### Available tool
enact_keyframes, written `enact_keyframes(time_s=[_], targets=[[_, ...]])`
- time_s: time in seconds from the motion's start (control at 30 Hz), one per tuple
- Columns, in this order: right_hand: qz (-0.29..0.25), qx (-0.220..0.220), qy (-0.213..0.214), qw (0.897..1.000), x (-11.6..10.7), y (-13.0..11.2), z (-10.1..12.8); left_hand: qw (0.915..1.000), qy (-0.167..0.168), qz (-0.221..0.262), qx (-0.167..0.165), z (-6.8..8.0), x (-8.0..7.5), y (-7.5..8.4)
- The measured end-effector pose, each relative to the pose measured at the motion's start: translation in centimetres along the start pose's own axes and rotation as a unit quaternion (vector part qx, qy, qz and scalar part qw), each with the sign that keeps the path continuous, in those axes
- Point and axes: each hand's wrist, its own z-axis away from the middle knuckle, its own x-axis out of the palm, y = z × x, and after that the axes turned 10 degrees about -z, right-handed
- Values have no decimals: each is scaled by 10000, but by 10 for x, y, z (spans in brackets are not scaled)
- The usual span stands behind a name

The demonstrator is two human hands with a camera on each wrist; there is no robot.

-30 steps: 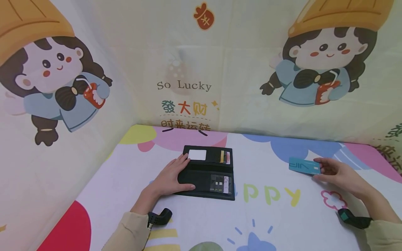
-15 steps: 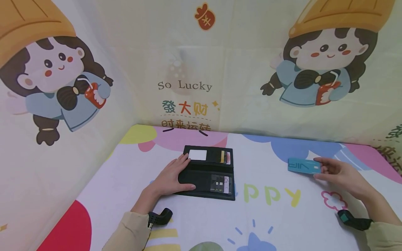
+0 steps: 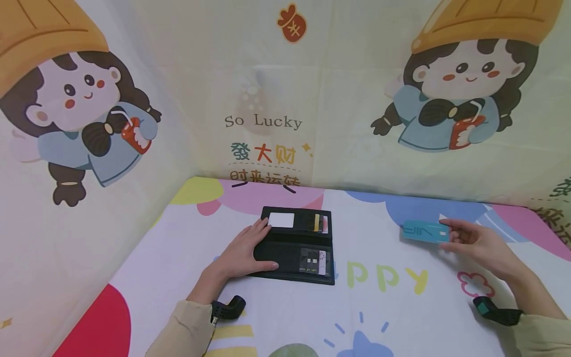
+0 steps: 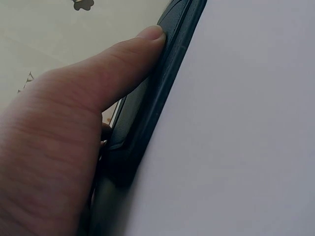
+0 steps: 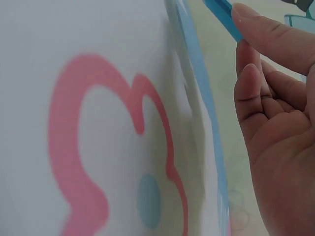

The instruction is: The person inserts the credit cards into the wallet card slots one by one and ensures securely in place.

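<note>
A black wallet (image 3: 296,245) lies spread open flat on the bench (image 3: 285,317), long and slim, with a white card (image 3: 281,219) in its upper half, a yellow and a pink card edge beside it, and a dark patterned card in the lower half. The left hand (image 3: 243,250) presses it down at its nine o'clock edge, fingers straight, grip released. Well apart at three o'clock, the right hand (image 3: 475,240) pinches a teal card (image 3: 425,231) by one end, held just above the bench.

Cartoon-printed cloth booth (image 3: 276,99), tabletop (image 3: 401,307)
</note>
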Motion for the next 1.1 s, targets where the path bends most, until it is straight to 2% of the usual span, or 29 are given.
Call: enact_keyframes(time_s=[0.13, 0.53, 0.8, 1.1], targets=[[77, -121, 65, 9999, 5, -4, -2, 10000, 4, 13, -3, 0, 0, 0], [-249, -639, -12, 9976, 19, -17, -9, 10000, -6, 4, -2, 0, 0, 0], [-180, -593, 40, 9981, 33, -29, -16, 10000, -7, 12, 4, -1, 0, 0], [-396, -716, -112, 9966, 53, -46, -28, 10000, 13, 1, 61, -1, 1, -2]])
